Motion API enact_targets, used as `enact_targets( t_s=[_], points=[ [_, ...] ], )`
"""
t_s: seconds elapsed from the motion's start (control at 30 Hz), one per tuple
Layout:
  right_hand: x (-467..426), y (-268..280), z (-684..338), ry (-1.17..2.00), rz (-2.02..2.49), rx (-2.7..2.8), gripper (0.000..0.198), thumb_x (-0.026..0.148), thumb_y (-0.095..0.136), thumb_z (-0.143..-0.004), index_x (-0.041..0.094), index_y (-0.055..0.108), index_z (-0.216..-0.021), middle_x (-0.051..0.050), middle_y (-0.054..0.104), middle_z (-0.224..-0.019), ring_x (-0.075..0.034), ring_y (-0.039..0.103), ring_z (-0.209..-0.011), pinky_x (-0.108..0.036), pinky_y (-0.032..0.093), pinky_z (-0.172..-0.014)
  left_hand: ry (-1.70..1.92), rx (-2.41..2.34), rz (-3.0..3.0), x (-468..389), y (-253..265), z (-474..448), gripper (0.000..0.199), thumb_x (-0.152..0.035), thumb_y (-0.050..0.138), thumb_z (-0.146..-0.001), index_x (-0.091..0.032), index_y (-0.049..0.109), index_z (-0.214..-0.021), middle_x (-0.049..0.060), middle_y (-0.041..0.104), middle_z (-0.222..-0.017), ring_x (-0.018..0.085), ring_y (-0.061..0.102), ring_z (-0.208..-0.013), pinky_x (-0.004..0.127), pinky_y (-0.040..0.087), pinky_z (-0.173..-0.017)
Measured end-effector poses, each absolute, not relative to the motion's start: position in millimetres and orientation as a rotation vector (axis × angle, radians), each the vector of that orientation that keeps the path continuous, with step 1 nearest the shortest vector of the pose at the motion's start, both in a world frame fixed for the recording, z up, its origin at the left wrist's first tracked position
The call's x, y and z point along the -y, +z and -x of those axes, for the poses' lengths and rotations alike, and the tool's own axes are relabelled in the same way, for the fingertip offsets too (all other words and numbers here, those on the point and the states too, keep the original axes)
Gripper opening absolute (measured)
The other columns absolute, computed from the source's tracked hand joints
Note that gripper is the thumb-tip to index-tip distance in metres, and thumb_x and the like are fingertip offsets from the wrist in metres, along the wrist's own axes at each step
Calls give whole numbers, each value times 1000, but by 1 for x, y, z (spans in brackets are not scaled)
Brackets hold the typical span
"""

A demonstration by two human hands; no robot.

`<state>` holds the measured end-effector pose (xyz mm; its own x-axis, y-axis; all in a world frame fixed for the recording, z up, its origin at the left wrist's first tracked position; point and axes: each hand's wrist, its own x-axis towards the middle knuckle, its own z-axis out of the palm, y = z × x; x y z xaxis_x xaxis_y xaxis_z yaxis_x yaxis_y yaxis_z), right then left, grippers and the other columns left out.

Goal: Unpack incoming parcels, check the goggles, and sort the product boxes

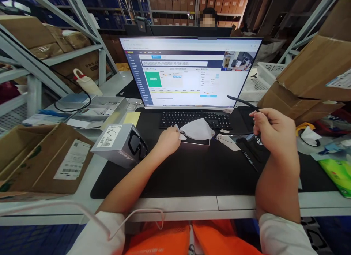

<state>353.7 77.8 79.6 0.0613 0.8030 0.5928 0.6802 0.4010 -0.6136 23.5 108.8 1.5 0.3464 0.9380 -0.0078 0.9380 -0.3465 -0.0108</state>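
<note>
My left hand point(170, 141) is closed on the near-left end of a thin whitish pouch or cloth point(197, 129), just in front of the keyboard point(192, 119). A flat item with a pale edge lies under this piece, mostly hidden. Raised at the right, my right hand point(276, 128) pinches a slim black curved strip point(242, 101) that points left across the screen's lower corner. Its other end is hidden in my fingers. Left of my left hand stands a grey box point(120, 147) with eyewear pictured on its side and a white label on top.
A monitor point(192, 75) stands at the back of the black desk mat point(175, 174). An opened carton point(44, 160) is at the left, and stacked cartons point(309, 68) rise at the right. A pen point(249, 157) and a tape roll point(309, 139) lie right. Someone is behind the monitor.
</note>
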Motion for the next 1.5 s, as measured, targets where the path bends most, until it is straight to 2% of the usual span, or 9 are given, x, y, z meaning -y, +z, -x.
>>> enact_targets(
  t_s=[0.17,0.4,0.6,0.83,0.93,1.03,1.2,1.33,1.5],
  points=[
    [-73,80,-353,128,1225,1607,36,55,58,-100,24,75,-95,2,56,-55,-17,55,-52,-31,42,-56,-11,1768,2523,-109,-5,-23,44,-40,45,-104,-9,76,-101,19,68,-106,37,61,-107,48,48,-86],
    [-73,80,-353,74,1234,1677,37,55,57,-101,24,76,-96,1,60,-56,-16,58,-54,-30,46,-60,-13,1558,2647,-112,-10,-21,43,-35,43,-105,-8,76,-103,19,70,-112,35,61,-110,45,45,-88],
    [-74,80,-349,83,1217,1692,39,57,56,-101,23,75,-95,1,59,-55,-16,57,-52,-29,46,-57,62,1723,2680,-124,-21,-27,59,-54,33,-106,-15,78,-107,16,78,-100,34,71,-100,46,47,-93],
    [-77,75,-340,177,1059,1588,38,57,56,-101,23,71,-96,1,62,-59,-18,65,-57,-31,51,-59,-291,1795,2772,-106,14,-6,37,-40,64,-93,-17,74,-121,14,73,-124,34,70,-111,40,54,-94],
    [-78,66,-323,260,954,1511,40,64,55,-99,25,66,-95,0,63,-61,-21,68,-58,-36,56,-62,-510,1688,2771,-94,31,2,50,-51,68,-91,-17,72,-128,15,68,-136,38,57,-133,47,47,-111],
    [-76,53,-292,257,937,1414,50,73,41,-99,27,59,-95,0,60,-61,-24,71,-63,-46,61,-79,-839,1441,2814,-86,30,-6,65,-55,72,-88,-17,64,-140,17,48,-158,41,26,-156,57,27,-126],
    [-73,28,-243,253,780,1303,42,62,26,-105,29,53,-100,0,61,-63,-27,75,-71,-57,54,-101,-1254,1254,2933,-79,3,-33,87,-64,73,-87,-25,41,-158,18,7,-174,42,-12,-159,72,8,-123],
    [-75,11,-229,251,528,1320,30,56,39,-106,29,48,-95,1,68,-72,-27,78,-82,-59,52,-106,-1851,1086,2947,-79,-10,-46,70,-64,60,-97,-26,48,-153,17,26,-170,37,3,-161,68,11,-126],
    [-77,3,-215,382,507,1409,21,41,39,-110,27,53,-106,-3,77,-97,-22,76,-103,-50,53,-108,-2743,1038,2552,-87,-6,-44,44,-57,69,-94,-27,70,-126,11,59,-149,31,39,-151,53,29,-127]
  ],
)
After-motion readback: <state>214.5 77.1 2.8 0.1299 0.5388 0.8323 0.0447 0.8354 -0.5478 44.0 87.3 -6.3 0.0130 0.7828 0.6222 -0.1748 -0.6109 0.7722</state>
